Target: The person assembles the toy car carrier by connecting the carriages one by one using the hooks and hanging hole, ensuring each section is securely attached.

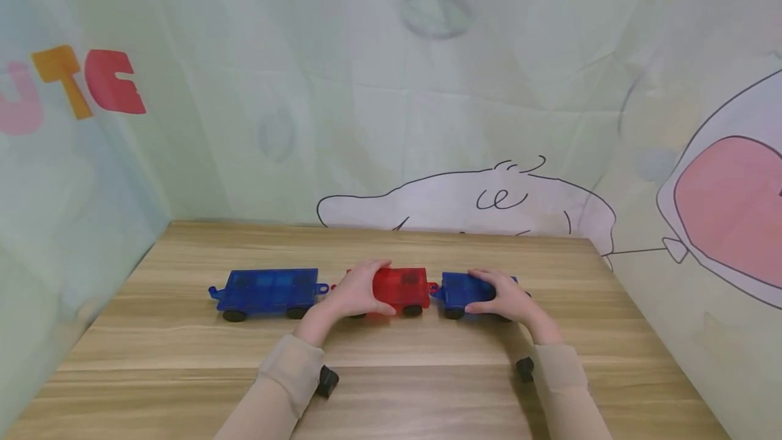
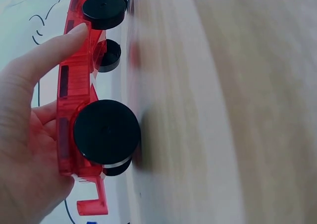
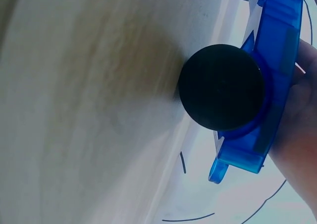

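Observation:
A red toy train car with black wheels stands mid-table, and my left hand grips it across its width, thumb on the near side. In the left wrist view the thumb presses the side of the red car, whose hook hangs out at the bottom. My right hand grips a smaller blue toy train car on the right; the right wrist view shows its black wheel and the blue body. The couplings of these two cars meet between my hands.
A longer blue toy train car stands to the left, its ring by the red car's left end. The wooden table ends at a printed curtain behind and at both sides. Dark straps sit at my wrists.

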The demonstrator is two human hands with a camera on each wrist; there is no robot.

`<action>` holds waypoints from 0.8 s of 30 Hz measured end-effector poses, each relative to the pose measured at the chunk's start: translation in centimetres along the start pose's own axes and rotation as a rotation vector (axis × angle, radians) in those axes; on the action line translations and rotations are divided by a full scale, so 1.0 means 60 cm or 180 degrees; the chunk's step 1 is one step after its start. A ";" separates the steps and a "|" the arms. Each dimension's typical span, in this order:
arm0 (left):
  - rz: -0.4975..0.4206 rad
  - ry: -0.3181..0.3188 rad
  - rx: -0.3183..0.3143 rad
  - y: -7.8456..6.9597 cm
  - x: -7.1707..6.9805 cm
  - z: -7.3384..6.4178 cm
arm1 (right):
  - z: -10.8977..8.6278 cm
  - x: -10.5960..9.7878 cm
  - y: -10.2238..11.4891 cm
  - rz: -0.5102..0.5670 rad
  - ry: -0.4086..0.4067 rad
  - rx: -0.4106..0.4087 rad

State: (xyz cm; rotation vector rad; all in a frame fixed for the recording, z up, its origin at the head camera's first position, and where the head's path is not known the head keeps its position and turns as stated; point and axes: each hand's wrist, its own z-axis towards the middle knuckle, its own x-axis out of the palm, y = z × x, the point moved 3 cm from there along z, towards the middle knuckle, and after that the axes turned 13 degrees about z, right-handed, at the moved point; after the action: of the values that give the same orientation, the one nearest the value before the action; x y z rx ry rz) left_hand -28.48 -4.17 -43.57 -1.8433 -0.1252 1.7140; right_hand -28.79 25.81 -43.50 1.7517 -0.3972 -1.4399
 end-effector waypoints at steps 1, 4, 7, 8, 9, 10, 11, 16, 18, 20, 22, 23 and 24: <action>0.0001 0.0005 -0.0008 0.000 0.000 0.000 | 0.000 0.000 0.000 -0.0016 0.0009 -0.0006; 0.0023 0.0009 -0.0015 -0.001 0.001 0.000 | 0.001 -0.002 0.001 -0.0013 0.0033 0.0010; 0.0041 0.0016 -0.0009 -0.002 0.001 0.000 | 0.001 -0.003 0.002 -0.0030 0.0071 0.0008; 0.0042 0.0019 -0.0004 -0.002 0.001 0.000 | 0.001 -0.004 0.003 -0.0021 0.0078 0.0020; 0.0046 0.0025 -0.0002 -0.002 0.001 0.000 | 0.001 -0.004 0.003 -0.0027 0.0084 0.0024; 0.0051 0.0030 -0.0002 -0.002 0.001 0.001 | 0.001 -0.004 0.004 -0.0042 0.0091 0.0022; 0.0057 0.0033 -0.0004 -0.002 0.002 0.001 | 0.001 -0.004 0.004 -0.0059 0.0096 0.0024; 0.0100 0.0062 -0.0032 -0.003 0.003 0.002 | 0.000 -0.004 0.005 -0.0109 0.0114 0.0053; 0.0118 0.0073 -0.0042 -0.003 0.004 0.002 | -0.001 -0.004 0.007 -0.0091 0.0126 0.0063; 0.0143 0.0082 -0.0046 -0.003 0.004 0.002 | -0.002 -0.004 0.008 -0.0087 0.0132 0.0071; 0.0160 0.0094 -0.0043 -0.002 0.005 0.003 | -0.002 -0.004 0.007 -0.0091 0.0128 0.0078; 0.0164 0.0096 -0.0034 -0.002 0.005 0.004 | -0.002 -0.004 0.008 -0.0106 0.0125 0.0065; 0.0176 0.0096 -0.0025 -0.002 0.005 0.004 | -0.002 -0.003 0.007 -0.0119 0.0120 0.0062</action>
State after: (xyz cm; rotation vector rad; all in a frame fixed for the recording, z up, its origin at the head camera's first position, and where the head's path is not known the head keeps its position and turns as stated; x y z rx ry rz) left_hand -28.60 -3.86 -43.76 -1.8940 -0.0695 1.7244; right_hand -28.62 25.73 -43.04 1.8078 -0.3614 -1.4312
